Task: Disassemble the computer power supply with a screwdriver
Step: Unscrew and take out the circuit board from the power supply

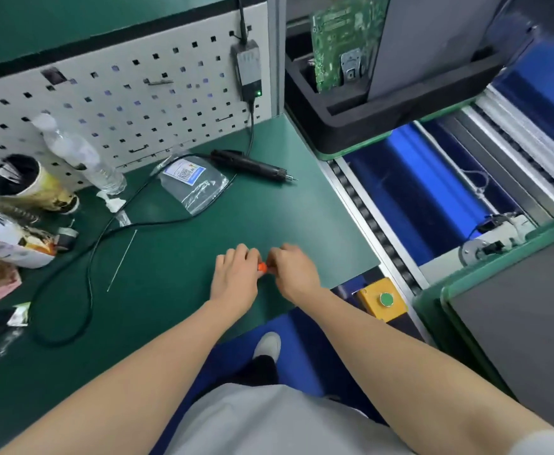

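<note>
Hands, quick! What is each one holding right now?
Left hand: grips the small orange thing.
Right hand: pinches the same thing.

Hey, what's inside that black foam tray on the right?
A green circuit board stands upright in the black foam tray, beside a grey case. The tray wall hides their lower edges.

bare mat ahead, black cable looping left

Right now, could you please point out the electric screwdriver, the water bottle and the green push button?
electric screwdriver [252,165]: head view, middle of its black body.
water bottle [79,153]: head view, clear midsection.
green push button [386,299]: head view, button cap.
</note>
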A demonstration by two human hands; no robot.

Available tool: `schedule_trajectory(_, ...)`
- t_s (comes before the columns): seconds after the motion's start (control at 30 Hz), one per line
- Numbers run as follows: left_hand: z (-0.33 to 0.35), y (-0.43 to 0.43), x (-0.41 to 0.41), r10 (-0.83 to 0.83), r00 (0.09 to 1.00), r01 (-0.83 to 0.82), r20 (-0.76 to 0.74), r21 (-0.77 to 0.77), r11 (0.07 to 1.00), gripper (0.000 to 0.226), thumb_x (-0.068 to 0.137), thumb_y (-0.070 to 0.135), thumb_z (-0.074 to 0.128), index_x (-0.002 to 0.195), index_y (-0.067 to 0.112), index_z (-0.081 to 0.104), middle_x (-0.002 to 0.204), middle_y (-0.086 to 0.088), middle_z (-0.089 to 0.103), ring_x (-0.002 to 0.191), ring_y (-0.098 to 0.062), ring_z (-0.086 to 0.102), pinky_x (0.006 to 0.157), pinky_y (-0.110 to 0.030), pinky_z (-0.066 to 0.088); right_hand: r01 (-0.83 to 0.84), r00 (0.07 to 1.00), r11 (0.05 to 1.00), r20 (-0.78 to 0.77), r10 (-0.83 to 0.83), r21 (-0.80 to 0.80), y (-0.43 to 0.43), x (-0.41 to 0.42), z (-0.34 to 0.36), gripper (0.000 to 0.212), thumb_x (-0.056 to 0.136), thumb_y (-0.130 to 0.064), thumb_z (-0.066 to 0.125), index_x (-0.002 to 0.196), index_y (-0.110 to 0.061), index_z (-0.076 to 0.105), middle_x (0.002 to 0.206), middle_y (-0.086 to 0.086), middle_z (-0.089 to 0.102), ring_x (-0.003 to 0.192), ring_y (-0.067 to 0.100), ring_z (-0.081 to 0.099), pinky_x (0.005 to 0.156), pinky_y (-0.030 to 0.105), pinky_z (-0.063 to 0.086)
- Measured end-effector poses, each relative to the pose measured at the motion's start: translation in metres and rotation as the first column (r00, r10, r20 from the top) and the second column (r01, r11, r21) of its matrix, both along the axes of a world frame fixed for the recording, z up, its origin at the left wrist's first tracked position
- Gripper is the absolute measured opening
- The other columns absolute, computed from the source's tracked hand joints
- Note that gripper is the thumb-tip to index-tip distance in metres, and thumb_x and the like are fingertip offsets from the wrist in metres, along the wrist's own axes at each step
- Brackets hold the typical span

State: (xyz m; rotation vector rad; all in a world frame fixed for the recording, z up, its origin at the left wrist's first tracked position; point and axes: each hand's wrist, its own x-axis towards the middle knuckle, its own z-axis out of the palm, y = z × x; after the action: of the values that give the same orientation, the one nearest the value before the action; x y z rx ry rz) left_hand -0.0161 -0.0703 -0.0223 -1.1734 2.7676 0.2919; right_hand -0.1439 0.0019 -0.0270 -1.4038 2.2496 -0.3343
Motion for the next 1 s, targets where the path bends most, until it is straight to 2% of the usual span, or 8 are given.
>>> schedule_trajectory(0.2, -0.013, -0.008, 0.002, 0.008, 1.0, -0.008, -0.008, 0.038, 0.999, 0.022, 0.103, 0.035, 0.053, 0.119, 0.021, 0.055, 0.114, -0.002, 0.054, 0.104, -0.025, 0.052, 0.093, -0.038, 0.037, 0.059, 0.998, 0.998, 0.024, -0.059, -0.012, -0.007, 0.004, -0.011, 0.014, 0.101, -0.016, 0.062, 0.111, -0.013, 0.07, 0.109, 0.008, 0.059, 0.108, 0.03, 0.053, 0.079, 0.042, 0.051)
schedule_trajectory(0.37, -0.011, -0.006, -0.003, 0.025, 0.999, -0.026, 0.03, 0.047, 0.999, 0.032, 0.088, 0.032, 0.058, 0.118, 0.022, 0.055, 0.114, -0.001, 0.054, 0.107, -0.025, 0.051, 0.097, -0.04, 0.035, 0.094, 0.994, 0.991, 0.061, -0.089, -0.095, 0.003, 0.003, -0.009, 0.021, 0.097, -0.011, 0.061, 0.116, -0.012, 0.07, 0.115, 0.008, 0.055, 0.113, 0.028, 0.05, 0.075, 0.045, 0.054)
schedule_trajectory(0.5, 0.002, 0.002, -0.03, -0.007, 0.997, 0.01, -0.072, 0.03, 0.999, 0.043, 0.079, 0.04, 0.062, 0.117, 0.023, 0.057, 0.114, -0.001, 0.052, 0.11, -0.028, 0.045, 0.096, -0.043, 0.033, 0.308, 0.951, 0.934, 0.094, -0.295, -0.181, 0.034, -0.01, -0.005, 0.025, 0.097, -0.017, 0.061, 0.121, -0.014, 0.067, 0.122, 0.005, 0.054, 0.114, 0.024, 0.052, 0.076, 0.043, 0.055)
schedule_trajectory(0.63, 0.011, 0.027, -0.084, -0.185, 0.94, 0.243, -0.286, 0.184, 0.952, 0.025, 0.086, 0.035, 0.064, 0.108, 0.024, 0.063, 0.108, 0.002, 0.056, 0.106, -0.025, 0.048, 0.094, -0.039, 0.034, 0.605, 0.795, 0.766, 0.103, -0.598, -0.216, 0.088, -0.04, 0.002, 0.023, 0.097, -0.021, 0.061, 0.118, -0.016, 0.069, 0.122, 0.002, 0.057, 0.114, 0.021, 0.054, 0.081, 0.043, 0.055)
schedule_trajectory(0.7, 0.015, 0.047, -0.114, -0.242, 0.921, 0.349, -0.306, 0.369, 0.862, 0.015, 0.088, 0.031, 0.063, 0.102, 0.027, 0.065, 0.104, 0.005, 0.06, 0.102, -0.021, 0.055, 0.094, -0.036, 0.041, 0.744, 0.662, 0.635, 0.106, -0.742, -0.208, 0.118, -0.051, 0.007, 0.019, 0.097, -0.021, 0.06, 0.113, -0.019, 0.069, 0.119, 0.0, 0.056, 0.108, 0.019, 0.056, 0.08, 0.04, 0.054)
schedule_trajectory(0.77, 0.018, 0.072, -0.139, -0.247, 0.93, 0.359, -0.27, 0.533, 0.767, 0.01, 0.089, 0.03, 0.064, 0.099, 0.03, 0.065, 0.098, 0.007, 0.064, 0.095, -0.017, 0.061, 0.086, -0.034, 0.05, 0.857, 0.511, 0.493, 0.119, -0.851, -0.151, 0.145, -0.058, 0.011, 0.013, 0.097, -0.023, 0.06, 0.109, -0.021, 0.066, 0.118, -0.001, 0.053, 0.094, 0.018, 0.058, 0.075, 0.039, 0.052)
schedule_trajectory(0.87, 0.016, 0.102, -0.164, -0.227, 0.949, 0.315, -0.218, 0.661, 0.682, 0.014, 0.089, 0.03, 0.067, 0.103, 0.028, 0.065, 0.096, 0.006, 0.067, 0.09, -0.015, 0.065, 0.078, -0.03, 0.051, 0.938, 0.345, 0.344, 0.192, -0.919, -0.037, 0.175, -0.06, 0.012, 0.014, 0.094, -0.024, 0.063, 0.107, -0.023, 0.064, 0.112, -0.002, 0.053, 0.085, 0.019, 0.058, 0.073, 0.036, 0.05)
schedule_trajectory(1.0, 0.011, 0.124, -0.178, -0.3, 0.928, 0.37, -0.221, 0.636, 0.677, 0.016, 0.086, 0.024, 0.074, 0.101, 0.019, 0.071, 0.095, 0.003, 0.069, 0.086, -0.012, 0.063, 0.072, -0.022, 0.041, 0.958, 0.25, 0.283, 0.365, -0.897, 0.038, 0.192, -0.055, 0.007, 0.014, 0.088, -0.013, 0.065, 0.1, -0.018, 0.07, 0.089, 0.0, 0.069, 0.085, 0.018, 0.065, 0.071, 0.027, 0.048)
